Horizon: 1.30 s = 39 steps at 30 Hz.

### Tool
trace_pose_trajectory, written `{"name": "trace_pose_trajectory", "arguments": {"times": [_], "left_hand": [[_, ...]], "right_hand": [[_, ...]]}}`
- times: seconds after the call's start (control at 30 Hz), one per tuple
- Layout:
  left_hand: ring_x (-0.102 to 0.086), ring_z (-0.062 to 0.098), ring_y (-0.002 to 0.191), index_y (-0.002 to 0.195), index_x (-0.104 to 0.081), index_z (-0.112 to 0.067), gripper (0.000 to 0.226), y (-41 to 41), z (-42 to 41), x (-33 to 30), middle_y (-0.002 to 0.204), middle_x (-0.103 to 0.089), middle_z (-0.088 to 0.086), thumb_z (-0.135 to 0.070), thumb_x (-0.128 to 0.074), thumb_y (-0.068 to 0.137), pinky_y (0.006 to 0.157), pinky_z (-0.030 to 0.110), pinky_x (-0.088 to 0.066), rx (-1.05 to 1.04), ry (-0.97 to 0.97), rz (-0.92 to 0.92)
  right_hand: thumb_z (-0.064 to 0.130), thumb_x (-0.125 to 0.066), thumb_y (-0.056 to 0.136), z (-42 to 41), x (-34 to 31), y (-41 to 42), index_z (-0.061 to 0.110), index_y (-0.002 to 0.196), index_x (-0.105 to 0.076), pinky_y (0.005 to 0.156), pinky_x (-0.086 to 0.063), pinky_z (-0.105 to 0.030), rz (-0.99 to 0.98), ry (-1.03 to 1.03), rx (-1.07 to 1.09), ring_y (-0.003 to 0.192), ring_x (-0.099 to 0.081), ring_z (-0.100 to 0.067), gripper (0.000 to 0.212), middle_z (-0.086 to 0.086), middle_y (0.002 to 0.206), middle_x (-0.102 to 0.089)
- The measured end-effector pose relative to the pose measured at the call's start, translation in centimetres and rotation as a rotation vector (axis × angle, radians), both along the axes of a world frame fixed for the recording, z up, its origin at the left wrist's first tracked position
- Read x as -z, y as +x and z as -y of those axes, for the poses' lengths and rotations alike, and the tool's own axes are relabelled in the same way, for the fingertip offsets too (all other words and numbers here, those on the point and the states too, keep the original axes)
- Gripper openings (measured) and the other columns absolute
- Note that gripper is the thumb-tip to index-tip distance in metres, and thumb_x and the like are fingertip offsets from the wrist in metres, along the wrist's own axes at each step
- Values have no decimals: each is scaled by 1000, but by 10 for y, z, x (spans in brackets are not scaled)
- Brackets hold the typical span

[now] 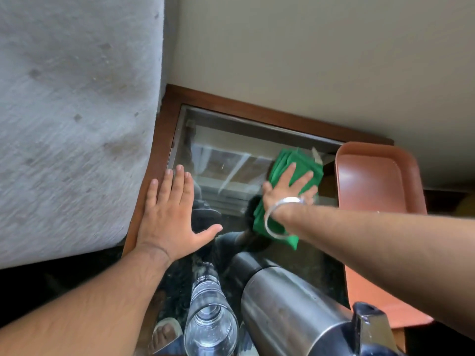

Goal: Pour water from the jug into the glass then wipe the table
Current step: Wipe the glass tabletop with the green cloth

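A steel jug (288, 304) with a black lid stands at the near right of the glass-topped table (164, 140). Just left of the jug stands a clear glass (209, 322) with water in it. My right hand (288, 186) lies flat, fingers spread, pressing a folded green cloth (285, 163) onto the glass top at the far right. A silver bangle circles that wrist. My left hand (172, 214) rests flat and empty on the table's left wooden edge, fingers reaching onto the glass.
An orange-brown tray (370, 176) lies along the table's right side, close to the cloth. A grey upholstered sofa (72, 119) borders the table on the left. A beige wall runs behind. A sandalled foot (165, 335) shows through the glass.
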State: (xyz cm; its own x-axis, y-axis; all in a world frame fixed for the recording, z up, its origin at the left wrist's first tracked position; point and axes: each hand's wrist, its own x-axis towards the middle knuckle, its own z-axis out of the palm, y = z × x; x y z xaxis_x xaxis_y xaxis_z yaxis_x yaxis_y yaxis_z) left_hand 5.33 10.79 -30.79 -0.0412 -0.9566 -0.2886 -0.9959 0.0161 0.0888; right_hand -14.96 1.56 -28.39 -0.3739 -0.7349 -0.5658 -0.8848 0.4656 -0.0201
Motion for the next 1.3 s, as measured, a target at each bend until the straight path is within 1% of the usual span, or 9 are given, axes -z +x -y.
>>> {"name": "trace_pose_trajectory", "arguments": {"times": [0.1,0.23,0.33,0.4,0.57,0.77,1.03,1.23,1.3], "left_hand": [[-7,34,156,158,-11,-2,127,-4,4,2,168,-8,19,-94,-26,72,126,56,-9,9,-5,3],[-9,35,155,158,-14,-1,127,-5,1,4,168,-10,19,-93,-30,72,125,56,-9,2,4,2],[-7,34,156,159,-13,-2,127,-4,2,2,168,-8,19,-94,-28,72,125,56,-9,6,19,13],[-8,35,156,159,-13,-2,127,-3,2,2,168,-8,19,-94,-26,72,125,56,-10,9,13,12],[-8,35,156,159,-12,-2,127,-3,1,3,168,-8,19,-94,-24,73,125,57,-12,17,18,20],[-8,35,156,159,-14,-2,126,-3,3,1,168,-9,20,-94,-24,73,125,57,-11,10,41,-3],[-7,34,156,159,-13,-2,127,-1,2,4,168,-7,19,-93,-28,72,125,56,-10,8,27,6],[-10,35,155,158,-17,0,126,0,2,7,167,-12,21,-92,-30,73,125,57,-13,21,1,-3],[-9,35,155,158,-16,-1,126,-2,1,5,168,-10,20,-93,-28,73,125,57,-12,25,11,4]], "right_hand": [[47,-30,99,44,3,-5,28,152,13,117,3,-54,8,-86,-68,145,13,-45,71,-16,160,21],[48,-28,98,-4,0,-5,35,150,16,117,3,-59,103,-48,-933,144,18,-46,69,-15,160,22],[49,-29,92,-28,-1,-36,40,149,1,114,-12,-60,224,-37,-1297,145,-7,-49,65,-14,163,-4],[51,-23,91,-3,6,-52,42,150,5,116,-18,-59,107,-145,-1248,146,-9,-45,66,-12,161,-4],[50,-25,98,76,3,-12,36,152,12,119,-1,-51,8,-112,-430,146,15,-43,66,-10,161,21],[58,-16,91,8,-3,-18,46,146,16,114,8,-50,185,-74,-1299,141,21,-30,65,-4,160,20],[55,-22,97,86,8,18,43,151,6,118,-8,-51,-24,-188,-644,147,5,-42,62,-7,163,12],[59,-21,95,32,10,19,45,150,4,118,-5,-53,147,-147,-1288,146,3,-42,62,-8,164,8],[60,-21,93,19,9,-25,45,150,2,120,-5,-54,136,-116,-1242,147,1,-41,63,-6,163,7]]}}
